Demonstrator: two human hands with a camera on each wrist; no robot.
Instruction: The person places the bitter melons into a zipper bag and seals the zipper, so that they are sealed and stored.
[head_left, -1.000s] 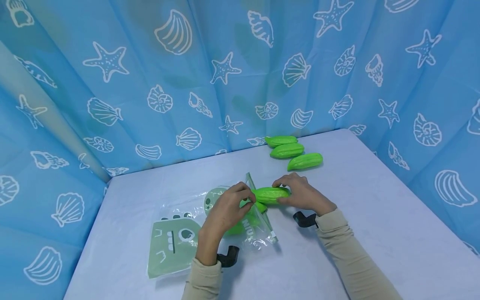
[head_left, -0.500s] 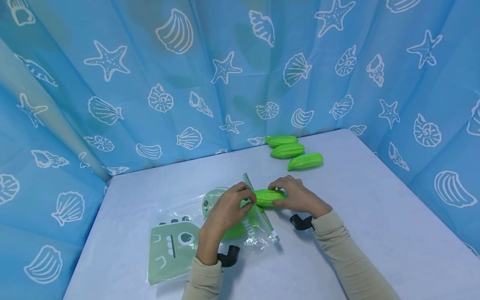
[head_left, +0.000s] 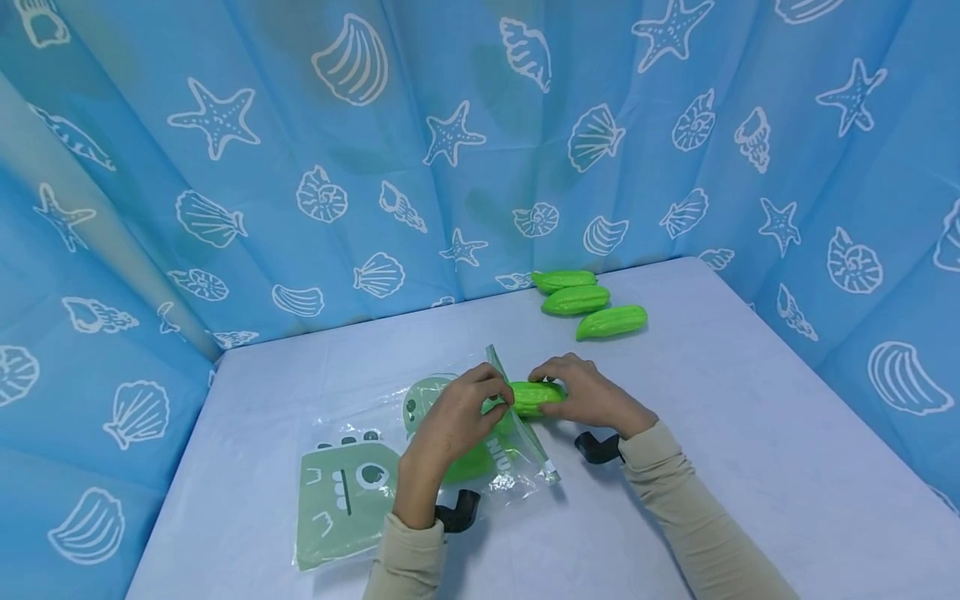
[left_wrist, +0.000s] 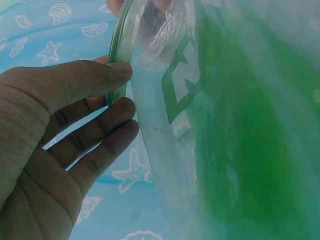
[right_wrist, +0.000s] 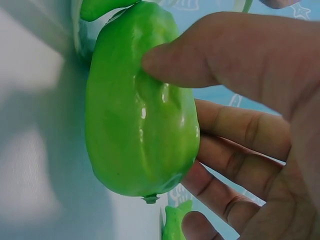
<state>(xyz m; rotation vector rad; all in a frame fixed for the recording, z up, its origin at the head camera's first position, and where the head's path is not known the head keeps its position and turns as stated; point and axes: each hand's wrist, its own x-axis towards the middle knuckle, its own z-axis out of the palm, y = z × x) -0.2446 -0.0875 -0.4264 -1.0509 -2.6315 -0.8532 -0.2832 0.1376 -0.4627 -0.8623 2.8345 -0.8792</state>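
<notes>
My left hand pinches the green-edged opening of a clear zip bag printed with a cartoon face; the left wrist view shows thumb and fingers on the zip edge. In my right hand is a ridged green bitter gourd, gripped between thumb and fingers. The gourd lies at the bag's mouth, its far end hidden behind my left fingers and the bag edge. More green shows through the plastic inside the bag, its shape blurred.
Three more green gourds lie at the back of the white table, right of the middle. A blue shell-print curtain hangs behind the table and along both sides. Dark wrist mounts stick out from each wrist.
My right hand has moved left with the gourd, bringing it closer into the bag's mouth. My left hand has stayed at the bag's edge; the bag has shifted slightly.
</notes>
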